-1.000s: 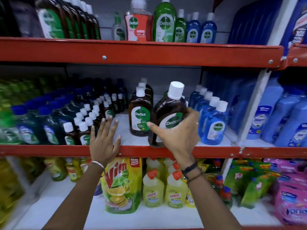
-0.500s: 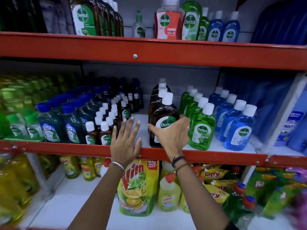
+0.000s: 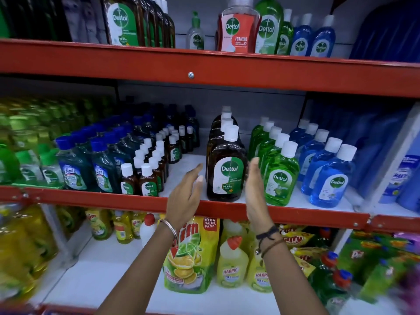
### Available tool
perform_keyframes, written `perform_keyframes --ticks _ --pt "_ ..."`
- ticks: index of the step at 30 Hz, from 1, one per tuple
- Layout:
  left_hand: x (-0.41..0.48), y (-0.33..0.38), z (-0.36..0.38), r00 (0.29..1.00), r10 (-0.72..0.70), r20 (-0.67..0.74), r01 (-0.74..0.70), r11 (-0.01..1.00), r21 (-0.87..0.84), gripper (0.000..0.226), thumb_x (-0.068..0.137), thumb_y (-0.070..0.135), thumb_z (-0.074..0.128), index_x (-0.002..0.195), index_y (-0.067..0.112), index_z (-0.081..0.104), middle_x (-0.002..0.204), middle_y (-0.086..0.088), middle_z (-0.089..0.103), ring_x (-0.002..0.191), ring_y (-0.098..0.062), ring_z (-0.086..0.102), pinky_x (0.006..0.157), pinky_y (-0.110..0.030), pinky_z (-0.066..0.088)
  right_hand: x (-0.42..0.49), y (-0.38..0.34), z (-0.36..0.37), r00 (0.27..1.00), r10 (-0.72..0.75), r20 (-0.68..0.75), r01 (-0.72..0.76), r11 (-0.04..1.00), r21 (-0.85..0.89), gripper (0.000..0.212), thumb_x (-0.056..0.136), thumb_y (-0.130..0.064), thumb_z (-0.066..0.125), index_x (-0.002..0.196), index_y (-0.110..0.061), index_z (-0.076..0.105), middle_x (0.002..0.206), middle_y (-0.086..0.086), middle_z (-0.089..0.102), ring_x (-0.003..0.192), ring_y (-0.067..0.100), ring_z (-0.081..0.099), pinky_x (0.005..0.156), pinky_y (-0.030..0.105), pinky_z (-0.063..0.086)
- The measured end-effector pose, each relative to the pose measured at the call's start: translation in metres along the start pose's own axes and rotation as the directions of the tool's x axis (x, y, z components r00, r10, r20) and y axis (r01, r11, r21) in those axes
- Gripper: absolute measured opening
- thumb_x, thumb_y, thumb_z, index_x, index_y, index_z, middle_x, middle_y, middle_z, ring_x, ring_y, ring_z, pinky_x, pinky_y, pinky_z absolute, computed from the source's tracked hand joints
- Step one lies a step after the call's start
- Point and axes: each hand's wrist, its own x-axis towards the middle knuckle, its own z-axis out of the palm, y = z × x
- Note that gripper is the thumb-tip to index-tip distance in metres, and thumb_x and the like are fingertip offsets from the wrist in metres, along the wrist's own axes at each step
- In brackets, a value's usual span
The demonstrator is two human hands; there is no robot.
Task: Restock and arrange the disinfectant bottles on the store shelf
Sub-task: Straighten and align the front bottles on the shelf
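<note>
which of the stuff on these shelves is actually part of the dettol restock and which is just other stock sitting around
Part of the job:
- large brown Dettol bottle at the middle shelf's front, between both open hands
- left hand, right hand
- small brown Dettol bottles
- green Dettol bottles
- blue Dettol bottles

Just other stock:
- Vim pouch
- Harpic bottles
- Lizol bottles

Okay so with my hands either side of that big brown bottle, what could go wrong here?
1. The front brown Dettol bottle stands near the shelf's red front edge; a nudge could tip it off.
2. Your right hand is close beside the green Dettol bottle; it might knock that row.
</note>
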Motion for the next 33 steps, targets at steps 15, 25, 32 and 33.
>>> perform_keyframes --ticks 15,25,32,33 --pt "0.008 0.035 0.009 0.957 -0.233 0.174 0.291 0.797 -0.529 0.047 0.081 0.080 0.018 0.125 0.071 0.031 0.159 0.007 0.025 0.145 -0.021 0.029 0.119 -0.050 0.026 -0.002 0.006 -0.026 0.972 0.076 0.223 -0.148 0.933 0.328 0.091 0.070 -0.077 0.025 0.134 -0.016 0.049 0.147 0.011 0.043 0.134 0.024 0.041 0.112 0.048 0.031" --pt "0.011 0.037 0.008 0.959 -0.233 0.160 0.283 0.803 -0.525 0.046 0.083 0.073 0.019 0.127 0.064 0.031 0.149 0.017 0.029 0.144 -0.020 0.031 0.118 -0.046 0.029 -0.003 0.004 -0.026 0.967 0.055 0.248 -0.132 0.942 0.307 0.088 0.073 -0.076 0.024 0.135 -0.018 0.048 0.148 0.008 0.042 0.135 0.023 0.040 0.113 0.050 0.029" --pt "0.008 0.042 0.010 0.963 -0.247 0.106 0.266 0.819 -0.509 0.042 0.084 0.071 0.018 0.123 0.068 0.032 0.149 0.016 0.030 0.140 -0.021 0.036 0.117 -0.046 0.032 -0.001 0.007 -0.027 0.968 0.030 0.250 -0.108 0.946 0.306 0.086 0.073 -0.075 0.024 0.134 -0.020 0.049 0.146 0.010 0.044 0.132 0.022 0.043 0.111 0.046 0.033" --pt "0.008 0.043 0.011 0.963 -0.251 0.098 0.265 0.818 -0.510 0.042 0.085 0.070 0.018 0.124 0.067 0.033 0.153 0.012 0.030 0.140 -0.020 0.037 0.117 -0.046 0.032 -0.002 0.007 -0.027 0.968 0.021 0.249 -0.099 0.947 0.305 0.086 0.073 -0.075 0.025 0.135 -0.020 0.049 0.146 0.010 0.045 0.129 0.020 0.044 0.109 0.043 0.036"
